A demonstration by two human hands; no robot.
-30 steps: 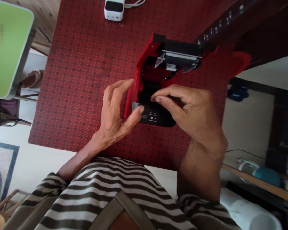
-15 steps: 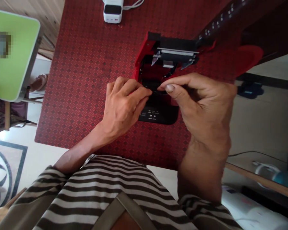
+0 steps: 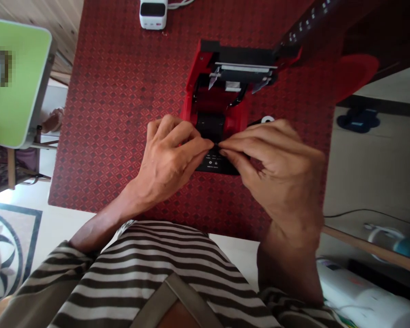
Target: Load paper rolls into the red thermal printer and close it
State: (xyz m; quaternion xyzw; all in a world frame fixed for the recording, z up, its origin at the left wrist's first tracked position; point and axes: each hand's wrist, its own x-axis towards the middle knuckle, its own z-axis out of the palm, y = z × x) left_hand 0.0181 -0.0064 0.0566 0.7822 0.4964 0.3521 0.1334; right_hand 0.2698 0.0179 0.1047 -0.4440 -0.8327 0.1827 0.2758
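A red and black machine (image 3: 209, 105) with its lid (image 3: 246, 68) raised stands on the red patterned table; it looks like a label printer. Inside its open bay sits a black roller-like part (image 3: 210, 122). Over the front panel (image 3: 212, 165), with its small white markings, my left hand (image 3: 172, 157) is closed, thumb and forefinger pressed together. My right hand (image 3: 276, 164) pinches at the same spot, its fingertips almost meeting the left ones. Something small and dark may be between them, but I cannot make it out. Just behind my right hand shows a white ring-shaped piece (image 3: 267, 119), partly covered.
A white device (image 3: 153, 13) with a cable lies at the table's far side. To the left stands a green-topped table (image 3: 17, 100), with a person's foot (image 3: 54, 119) near it. A red round seat (image 3: 357, 77) and a dark object on the floor (image 3: 358, 119) are at the right.
My right hand has come nearer to me and its fingertips have closed in on the left ones. Both pinches now sit over the front panel. The white ring-shaped piece has come into view.
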